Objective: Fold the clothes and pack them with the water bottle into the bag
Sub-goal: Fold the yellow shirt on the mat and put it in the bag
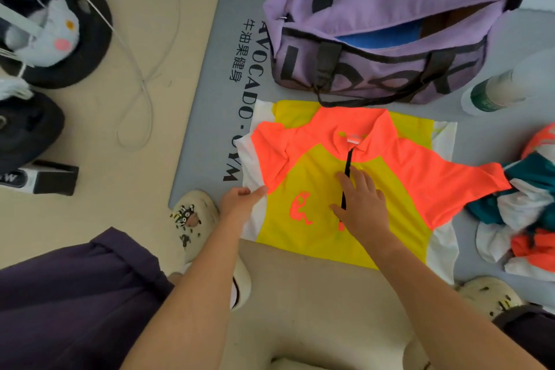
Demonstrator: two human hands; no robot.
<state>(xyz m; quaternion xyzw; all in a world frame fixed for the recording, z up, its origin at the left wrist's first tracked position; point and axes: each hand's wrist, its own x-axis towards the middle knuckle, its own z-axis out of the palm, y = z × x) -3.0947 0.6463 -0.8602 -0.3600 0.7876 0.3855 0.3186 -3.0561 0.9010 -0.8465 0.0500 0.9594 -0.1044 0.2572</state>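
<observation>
Both hands are on the shirt (345,189), which lies face up on the grey mat (207,99) with its collar toward 12 o'clock and its hem toward 6, so its long axis runs 12 to 6, along the dark zip placket. Right hand (360,204) lies flat with fingers spread, pressing the chest just beside the placket near the garment's middle. Left hand (240,198) pinches the shirt's edge at 9 o'clock, just below the orange sleeve, which already lies turned in over the front. At 3 o'clock the other sleeve is stretched out flat, its tip touching the heap of unfolded clothes (519,213); I judge it the side left to fold, and the right hand is nearer it. Beyond the collar at 12 o'clock sits the purple bag (390,33), unzipped, with the water bottle (492,93) at about 2 o'clock.
</observation>
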